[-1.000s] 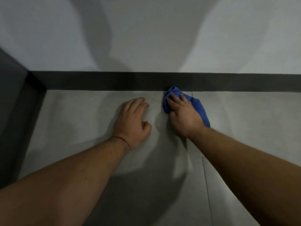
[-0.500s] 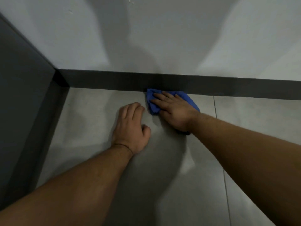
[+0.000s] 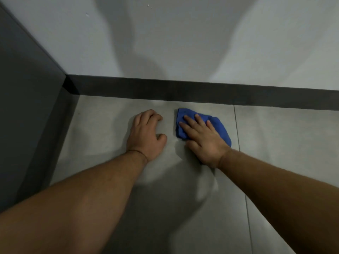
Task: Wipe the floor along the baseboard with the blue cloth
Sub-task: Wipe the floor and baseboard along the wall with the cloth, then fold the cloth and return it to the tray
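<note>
Two hands rest on the floor (image 3: 102,125) near the baseboard (image 3: 165,90). The right hand (image 3: 203,142) presses the blue cloth (image 3: 219,125) flat with straight fingers (image 3: 190,122), just short of the baseboard; the left hand (image 3: 146,133), loosely curled, holds nothing

Bare left forearm (image 3: 82,195) and right forearm (image 3: 275,184), plus a thin dark string bracelet (image 3: 138,152) round the wrist behind the left hand (image 3: 146,132).

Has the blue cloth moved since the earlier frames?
Yes: the blue cloth has pulled back from the baseboard it touched earlier; a strip of floor now shows between them.
</note>
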The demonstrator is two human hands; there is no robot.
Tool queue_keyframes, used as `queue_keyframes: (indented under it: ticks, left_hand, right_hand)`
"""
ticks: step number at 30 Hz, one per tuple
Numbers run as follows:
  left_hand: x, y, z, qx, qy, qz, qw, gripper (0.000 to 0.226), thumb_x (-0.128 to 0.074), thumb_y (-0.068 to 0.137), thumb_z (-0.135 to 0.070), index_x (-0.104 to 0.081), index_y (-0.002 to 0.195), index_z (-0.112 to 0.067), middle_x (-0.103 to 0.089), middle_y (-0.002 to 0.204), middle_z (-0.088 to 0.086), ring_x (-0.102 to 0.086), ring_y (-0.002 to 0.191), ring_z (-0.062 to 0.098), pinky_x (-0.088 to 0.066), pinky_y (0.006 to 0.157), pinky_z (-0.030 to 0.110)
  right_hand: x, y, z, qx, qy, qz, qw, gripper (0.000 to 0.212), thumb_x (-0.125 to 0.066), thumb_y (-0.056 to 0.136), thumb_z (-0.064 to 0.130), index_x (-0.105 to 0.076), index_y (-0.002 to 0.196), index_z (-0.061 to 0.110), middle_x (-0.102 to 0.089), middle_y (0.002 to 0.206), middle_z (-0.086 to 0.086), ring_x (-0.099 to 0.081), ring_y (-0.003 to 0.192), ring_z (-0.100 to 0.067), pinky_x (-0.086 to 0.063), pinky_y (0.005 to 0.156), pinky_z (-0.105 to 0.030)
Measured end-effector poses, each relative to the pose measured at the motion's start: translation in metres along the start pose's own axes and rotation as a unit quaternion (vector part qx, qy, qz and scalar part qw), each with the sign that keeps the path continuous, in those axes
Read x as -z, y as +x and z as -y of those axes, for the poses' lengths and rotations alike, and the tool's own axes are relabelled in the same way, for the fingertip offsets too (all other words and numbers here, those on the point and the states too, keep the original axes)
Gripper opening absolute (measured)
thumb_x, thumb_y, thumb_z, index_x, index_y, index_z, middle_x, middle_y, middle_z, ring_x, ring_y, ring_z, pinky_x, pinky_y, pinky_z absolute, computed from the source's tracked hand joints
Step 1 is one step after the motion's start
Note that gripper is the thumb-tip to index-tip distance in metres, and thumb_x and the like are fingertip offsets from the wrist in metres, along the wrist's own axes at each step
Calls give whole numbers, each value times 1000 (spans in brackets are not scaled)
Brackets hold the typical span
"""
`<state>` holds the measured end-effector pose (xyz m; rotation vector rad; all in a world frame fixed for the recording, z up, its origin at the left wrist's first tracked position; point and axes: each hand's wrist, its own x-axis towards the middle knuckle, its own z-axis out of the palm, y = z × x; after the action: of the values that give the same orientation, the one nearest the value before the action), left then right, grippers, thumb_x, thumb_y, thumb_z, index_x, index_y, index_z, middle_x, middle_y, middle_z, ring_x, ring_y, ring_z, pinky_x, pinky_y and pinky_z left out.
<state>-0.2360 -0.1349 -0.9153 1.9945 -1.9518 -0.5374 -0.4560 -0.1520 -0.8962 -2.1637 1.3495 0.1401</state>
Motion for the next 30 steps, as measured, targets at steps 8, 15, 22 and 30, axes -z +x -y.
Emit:
queue_keyframes:
  ticks: [8,15,22,30]
  left_hand:
    - [-4,9,-67,145,-20,27,989,51,-58,87,-63,-71,105,-18,-66,112,6,-62,102,28,-54,86,40]
    - [-6,20,-100,232,-164,121,951,17,-71,89,-31,-67,96,-16,-65,94,4,-57,80,22,-43,68,31]
    - [8,15,-89,202,-432,55,877,18,-70,90,-15,-58,94,-2,-64,92,14,-62,85,27,-57,76,51]
    - [49,18,-105,209,-519,-34,828,46,-74,88,-6,-54,130,-11,-69,109,12,-67,100,25,-55,71,22]
  right_hand:
    - [30,-24,-20,-187,199,-248,930,51,-56,95,14,-53,145,24,-56,144,-2,-56,127,-20,-43,103,-28]
    - [26,-34,-32,-331,124,-82,932,22,-68,91,25,-61,111,18,-66,96,-6,-66,90,-25,-58,79,-40]
    - [58,-42,-37,-291,395,-222,842,10,-65,91,22,-56,96,20,-63,92,-6,-64,86,-24,-53,65,-35]
    - [112,-62,-27,-136,612,-178,759,65,-72,88,-3,-50,137,31,-69,115,-16,-72,103,-32,-61,88,-47]
